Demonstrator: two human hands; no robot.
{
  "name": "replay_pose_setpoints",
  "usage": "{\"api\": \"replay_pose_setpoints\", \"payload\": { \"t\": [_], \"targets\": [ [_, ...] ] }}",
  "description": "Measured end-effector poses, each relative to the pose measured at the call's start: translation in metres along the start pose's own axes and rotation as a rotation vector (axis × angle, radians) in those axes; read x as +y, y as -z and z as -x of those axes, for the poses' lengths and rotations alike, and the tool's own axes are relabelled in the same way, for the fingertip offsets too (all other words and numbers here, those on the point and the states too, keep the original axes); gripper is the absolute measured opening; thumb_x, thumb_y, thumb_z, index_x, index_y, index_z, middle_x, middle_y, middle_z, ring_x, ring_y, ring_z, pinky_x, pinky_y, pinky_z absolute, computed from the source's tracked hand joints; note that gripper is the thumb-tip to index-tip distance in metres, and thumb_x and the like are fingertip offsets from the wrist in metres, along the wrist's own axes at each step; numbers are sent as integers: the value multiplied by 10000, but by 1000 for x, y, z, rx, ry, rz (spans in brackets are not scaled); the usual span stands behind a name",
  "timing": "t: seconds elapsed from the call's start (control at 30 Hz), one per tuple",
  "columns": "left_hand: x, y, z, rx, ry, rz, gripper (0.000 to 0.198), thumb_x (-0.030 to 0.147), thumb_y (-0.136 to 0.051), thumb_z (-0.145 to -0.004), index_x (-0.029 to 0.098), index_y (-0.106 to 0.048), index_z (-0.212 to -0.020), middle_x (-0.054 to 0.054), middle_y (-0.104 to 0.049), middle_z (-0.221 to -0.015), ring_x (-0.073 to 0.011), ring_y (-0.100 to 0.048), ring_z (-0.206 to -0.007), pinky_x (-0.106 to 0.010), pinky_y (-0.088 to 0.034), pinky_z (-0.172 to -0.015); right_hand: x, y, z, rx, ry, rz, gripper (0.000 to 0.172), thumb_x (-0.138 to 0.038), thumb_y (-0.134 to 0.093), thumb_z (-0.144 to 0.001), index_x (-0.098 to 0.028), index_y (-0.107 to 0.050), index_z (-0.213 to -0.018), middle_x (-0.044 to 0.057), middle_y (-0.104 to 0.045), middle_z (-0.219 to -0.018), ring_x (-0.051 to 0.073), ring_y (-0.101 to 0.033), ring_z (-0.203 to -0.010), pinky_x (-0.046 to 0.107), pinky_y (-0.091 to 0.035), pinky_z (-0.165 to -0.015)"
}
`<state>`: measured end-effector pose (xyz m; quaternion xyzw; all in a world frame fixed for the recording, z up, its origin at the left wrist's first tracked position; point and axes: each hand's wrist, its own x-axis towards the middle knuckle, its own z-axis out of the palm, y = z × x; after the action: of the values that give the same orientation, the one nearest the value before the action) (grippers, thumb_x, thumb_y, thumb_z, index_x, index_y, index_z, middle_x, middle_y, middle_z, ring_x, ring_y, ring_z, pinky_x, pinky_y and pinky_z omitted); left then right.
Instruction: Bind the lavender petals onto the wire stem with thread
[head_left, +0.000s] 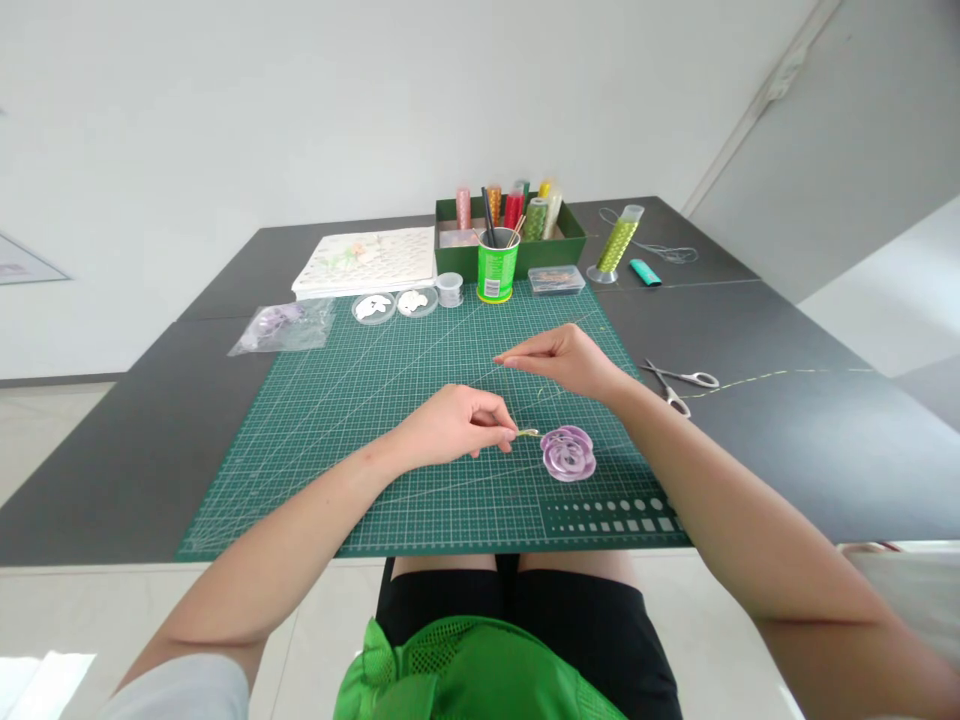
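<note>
My left hand (466, 424) is closed in a pinch on a thin yellow-green stem (528, 433), which points right and has a small pale tip. Just right of that tip, a pale purple layered fabric flower (568, 454) lies on the green cutting mat (390, 400). Above and to the right, my right hand (562, 358) is raised with thumb and fingertips pressed together. Whatever it pinches is too fine to make out. Scissors (670, 386) with pale handles lie spread beside my right forearm.
Along the back stand a green tray (571, 247) of thread spools, a green can (496, 265) with sticks and a clear case (556, 280). A yellow-green spool (619, 243) stands right, its thread (757, 379) crossing the table. At left lie a plastic bag (285, 328) and small dishes (373, 308).
</note>
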<state>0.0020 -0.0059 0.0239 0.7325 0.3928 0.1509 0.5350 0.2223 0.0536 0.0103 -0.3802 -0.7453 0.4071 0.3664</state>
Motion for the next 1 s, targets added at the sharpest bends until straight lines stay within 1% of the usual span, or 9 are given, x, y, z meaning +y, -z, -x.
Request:
{"api": "replay_pose_setpoints", "payload": {
  "t": [0.17,0.33,0.43,0.6,0.7,0.77,0.8,0.9,1.0],
  "targets": [
    [3,0,2,12,-18,10,129,293,-690,-892,183,-743,-851,-32,-805,-833,-84,-598,-514,-207,-456,-499,10,3,-2,11,6,79,194,-390,-757,-845,-240,-856,-919,62,-826,-969,257,-783,-916,384,-632,-815],
    [6,2,4,59,-27,18,127,292,-700,-897,178,-739,-858,-34,-808,-845,-77,-589,-517,-205,-458,-509,15,7,-2,5,-21,180,185,-374,-756,-844,-230,-857,-901,63,-827,-942,258,-782,-858,377,-614,-747],
    [5,2,3,59,-12,42,127,290,-704,-894,174,-741,-857,-40,-805,-839,-81,-589,-523,-208,-457,-503,13,8,-1,40,4,197,184,-357,-744,-858,-226,-857,-918,59,-827,-927,243,-775,-827,355,-601,-714],
    [3,0,-1,5,41,59,109,261,-702,-883,167,-724,-832,-35,-800,-809,-71,-543,-482,-205,-423,-476,2,7,3,117,50,191,227,-387,-742,-867,-223,-852,-980,59,-828,-923,225,-765,-784,325,-588,-645],
    [2,-1,-3,-13,80,63,115,264,-700,-882,163,-715,-829,-35,-802,-817,-63,-523,-462,-208,-413,-476,-7,4,6,162,103,166,201,-352,-736,-872,-230,-851,-982,53,-827,-960,233,-781,-854,338,-623,-726],
    [1,0,-4,-12,83,66,112,261,-699,-881,162,-716,-831,-34,-801,-816,-62,-524,-464,-210,-422,-489,-13,3,8,189,137,146,180,-334,-731,-876,-242,-852,-972,45,-826,-985,240,-787,-909,356,-637,-797],
    [1,0,-4,-10,77,71,110,260,-697,-881,163,-718,-834,-33,-800,-816,-61,-526,-467,-211,-428,-496,-15,3,9,204,146,143,175,-334,-731,-877,-247,-852,-968,42,-826,-986,242,-788,-916,362,-640,-810],
    [1,1,-3,-5,57,78,110,263,-698,-880,165,-725,-838,-29,-800,-814,-61,-532,-475,-208,-432,-499,-16,3,9,225,145,149,174,-341,-732,-879,-251,-853,-966,44,-826,-986,248,-788,-917,368,-641,-807],
    [3,1,-1,13,29,75,121,282,-708,-878,167,-732,-849,-33,-802,-818,-71,-561,-507,-202,-433,-493,-7,5,6,184,111,178,200,-364,-727,-881,-241,-853,-975,54,-826,-987,246,-784,-894,358,-627,-771]
  ]
}}
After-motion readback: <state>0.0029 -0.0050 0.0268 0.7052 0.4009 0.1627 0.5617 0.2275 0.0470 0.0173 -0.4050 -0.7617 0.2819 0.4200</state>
